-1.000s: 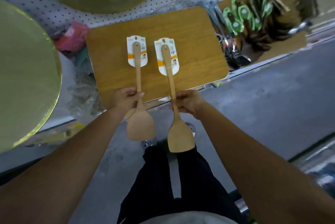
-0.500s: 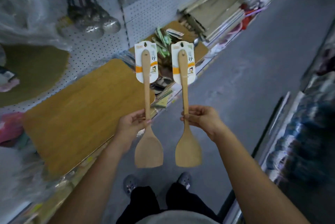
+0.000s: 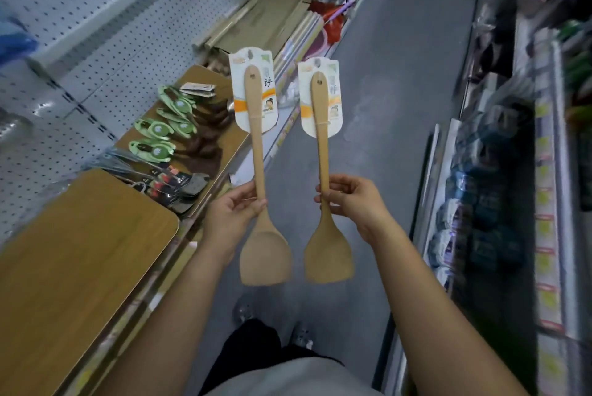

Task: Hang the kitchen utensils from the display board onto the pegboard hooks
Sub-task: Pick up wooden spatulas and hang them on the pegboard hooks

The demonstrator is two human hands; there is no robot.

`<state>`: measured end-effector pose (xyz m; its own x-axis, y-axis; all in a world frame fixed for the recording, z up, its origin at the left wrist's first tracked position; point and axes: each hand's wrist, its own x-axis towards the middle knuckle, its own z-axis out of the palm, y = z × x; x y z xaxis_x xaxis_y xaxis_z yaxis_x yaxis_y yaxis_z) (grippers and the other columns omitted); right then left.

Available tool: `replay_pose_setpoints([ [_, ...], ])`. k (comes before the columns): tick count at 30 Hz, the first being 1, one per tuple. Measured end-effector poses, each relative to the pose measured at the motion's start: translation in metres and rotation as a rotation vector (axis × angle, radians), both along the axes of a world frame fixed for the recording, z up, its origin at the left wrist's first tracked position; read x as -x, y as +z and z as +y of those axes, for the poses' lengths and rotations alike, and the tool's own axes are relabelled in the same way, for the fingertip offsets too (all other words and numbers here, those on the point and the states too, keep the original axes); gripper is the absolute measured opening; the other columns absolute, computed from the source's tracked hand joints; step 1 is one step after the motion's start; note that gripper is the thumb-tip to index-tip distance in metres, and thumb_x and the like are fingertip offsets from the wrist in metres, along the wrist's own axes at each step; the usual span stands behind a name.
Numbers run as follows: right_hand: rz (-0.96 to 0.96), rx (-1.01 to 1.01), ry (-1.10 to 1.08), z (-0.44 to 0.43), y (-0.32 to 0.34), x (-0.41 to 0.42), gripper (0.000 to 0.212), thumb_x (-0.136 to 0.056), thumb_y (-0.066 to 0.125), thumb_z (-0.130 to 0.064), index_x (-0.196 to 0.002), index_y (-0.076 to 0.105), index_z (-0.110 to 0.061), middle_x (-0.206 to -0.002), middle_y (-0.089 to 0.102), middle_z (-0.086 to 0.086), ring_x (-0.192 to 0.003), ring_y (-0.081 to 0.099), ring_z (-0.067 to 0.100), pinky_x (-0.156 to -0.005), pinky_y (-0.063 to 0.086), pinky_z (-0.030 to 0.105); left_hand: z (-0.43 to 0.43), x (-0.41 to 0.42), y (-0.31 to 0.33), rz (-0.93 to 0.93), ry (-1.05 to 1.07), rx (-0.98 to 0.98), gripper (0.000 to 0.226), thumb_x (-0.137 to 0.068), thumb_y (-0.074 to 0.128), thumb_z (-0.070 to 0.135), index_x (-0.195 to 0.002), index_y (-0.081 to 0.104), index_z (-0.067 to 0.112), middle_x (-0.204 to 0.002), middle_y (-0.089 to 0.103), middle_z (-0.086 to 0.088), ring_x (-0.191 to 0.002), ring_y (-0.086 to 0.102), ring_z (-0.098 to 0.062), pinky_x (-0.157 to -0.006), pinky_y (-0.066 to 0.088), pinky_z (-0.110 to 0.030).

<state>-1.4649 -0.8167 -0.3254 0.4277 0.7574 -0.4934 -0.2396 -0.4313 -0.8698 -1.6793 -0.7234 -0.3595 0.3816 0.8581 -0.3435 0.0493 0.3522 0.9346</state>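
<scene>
I hold two wooden spatulas upright over the aisle, blades down, each with a white label card behind the top of its handle. My left hand (image 3: pixel 232 213) grips the lower handle of the left spatula (image 3: pixel 258 152). My right hand (image 3: pixel 350 200) grips the lower handle of the right spatula (image 3: pixel 323 165). The wooden display board (image 3: pixel 73 254) lies on the shelf at the lower left, bare on top. White pegboard (image 3: pixel 96 20) covers the wall above the shelf on the left.
A second wooden board (image 3: pixel 234 136) beyond the first carries green-carded dark spoons (image 3: pixel 179 126) and black-handled utensils (image 3: pixel 173 184). Rolled mats (image 3: pixel 266 17) lie further along the shelf. The grey aisle floor (image 3: pixel 390 91) runs ahead; a stocked shelf (image 3: pixel 512 171) lines the right.
Both hands lifted the two spatulas off the display board and carried them out over the aisle. My view swung right, so the board now sits at the lower left.
</scene>
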Motion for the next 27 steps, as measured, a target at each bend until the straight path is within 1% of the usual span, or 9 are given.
replay_pose_setpoints([
  [2,0.038,-0.007,-0.029,0.009,-0.003,-0.015,0.017,-0.092,0.062,0.006,-0.105,0.069,-0.003,-0.101,0.073,0.018,-0.082,0.072,0.026,-0.079,0.062,0.036,0.011,-0.019,0.0,0.008,0.017,0.002,0.045,-0.082,0.074,-0.002,-0.125,0.065,0.007,-0.113,0.073,-0.006,-0.1,0.069,-0.015,-0.078,0.056,-0.022],
  [4,0.057,-0.02,-0.05,0.024,-0.006,-0.029,0.018,-0.091,0.062,0.007,-0.107,0.067,-0.001,-0.103,0.073,0.021,-0.083,0.072,0.03,-0.08,0.062,0.036,0.027,-0.038,-0.002,-0.001,0.018,0.01,0.046,-0.081,0.072,-0.005,-0.125,0.064,0.005,-0.111,0.073,-0.009,-0.098,0.07,-0.016,-0.079,0.056,-0.021],
  [8,0.035,-0.011,-0.083,0.064,-0.01,-0.062,0.019,-0.091,0.062,0.008,-0.109,0.067,0.004,-0.104,0.073,0.024,-0.087,0.073,0.033,-0.081,0.062,0.037,0.076,-0.074,-0.011,0.004,-0.024,0.013,0.045,-0.079,0.073,-0.005,-0.122,0.066,0.008,-0.106,0.075,-0.004,-0.093,0.07,-0.013,-0.078,0.056,-0.02],
  [10,0.026,-0.008,-0.108,0.085,-0.011,-0.083,0.02,-0.091,0.061,0.009,-0.109,0.067,0.003,-0.103,0.073,0.023,-0.087,0.073,0.032,-0.081,0.062,0.036,0.106,-0.095,-0.015,-0.009,-0.041,0.02,0.046,-0.079,0.074,-0.005,-0.122,0.066,0.008,-0.106,0.075,-0.004,-0.094,0.07,-0.014,-0.079,0.057,-0.023],
  [13,-0.017,0.004,-0.092,0.115,-0.007,-0.116,0.021,-0.09,0.062,0.011,-0.101,0.069,-0.004,-0.1,0.074,0.019,-0.086,0.075,0.026,-0.083,0.061,0.033,0.15,-0.13,-0.016,-0.013,-0.072,0.015,0.046,-0.079,0.073,-0.006,-0.123,0.065,0.007,-0.107,0.075,-0.004,-0.094,0.07,-0.014,-0.081,0.057,-0.024],
  [16,-0.021,-0.01,-0.128,0.143,0.0,-0.145,0.025,-0.087,0.063,0.014,-0.102,0.069,-0.005,-0.101,0.075,0.017,-0.088,0.075,0.025,-0.084,0.06,0.031,0.191,-0.166,-0.014,-0.014,-0.126,0.001,0.049,-0.078,0.076,-0.003,-0.126,0.063,0.004,-0.111,0.073,-0.009,-0.099,0.07,-0.021,-0.087,0.057,-0.032],
  [19,-0.014,-0.025,-0.15,0.168,0.005,-0.17,0.024,-0.087,0.062,0.015,-0.1,0.069,-0.004,-0.099,0.075,0.018,-0.089,0.075,0.027,-0.083,0.061,0.032,0.223,-0.2,-0.01,-0.014,-0.138,-0.006,0.051,-0.077,0.077,-0.003,-0.126,0.063,0.004,-0.11,0.074,-0.007,-0.099,0.069,-0.022,-0.09,0.057,-0.034],
  [23,-0.053,-0.03,-0.137,0.2,0.012,-0.206,0.021,-0.086,0.063,0.015,-0.099,0.071,0.0,-0.094,0.076,0.019,-0.086,0.074,0.025,-0.083,0.061,0.032,0.252,-0.237,-0.004,-0.017,-0.159,-0.022,0.045,-0.078,0.077,-0.002,-0.12,0.068,0.01,-0.108,0.075,-0.005,-0.099,0.07,-0.022,-0.09,0.055,-0.035],
  [27,-0.053,-0.037,-0.144,0.237,0.011,-0.257,0.023,-0.087,0.061,0.016,-0.105,0.069,0.003,-0.098,0.074,0.021,-0.085,0.074,0.029,-0.079,0.062,0.032,0.281,-0.276,0.001,-0.016,-0.144,-0.015,0.042,-0.08,0.073,-0.005,-0.12,0.067,0.007,-0.109,0.075,-0.006,-0.1,0.07,-0.024,-0.09,0.056,-0.034],
])
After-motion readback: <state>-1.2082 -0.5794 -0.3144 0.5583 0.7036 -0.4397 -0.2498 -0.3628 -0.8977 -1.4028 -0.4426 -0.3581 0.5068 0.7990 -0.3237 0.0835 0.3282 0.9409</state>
